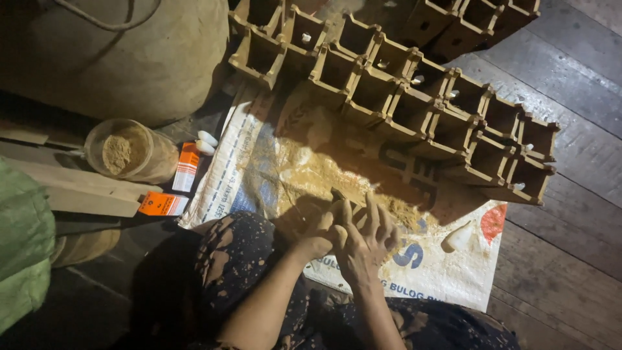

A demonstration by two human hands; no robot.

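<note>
My left hand (319,232) and my right hand (367,234) are pressed together over a white woven sack (447,272) spread on the floor. Between them they grip a small dark piece (337,196); only its tip shows above the fingers. The right hand's fingers are spread and lie over the left hand. Tan sawdust-like powder (311,174) covers the sack just beyond the hands. Further out, several open-topped brown square moulds (414,110) stand in rows. My lap, in dark spotted cloth (240,253), is under the forearms.
A clear jar of tan powder (126,152) stands at the left beside two orange-and-white boxes (186,167) and small white pieces (206,141). A big burlap sack (136,58) fills the top left. A wooden plank (78,191) and green cloth (23,253) lie left. Floorboards (570,246) run at the right.
</note>
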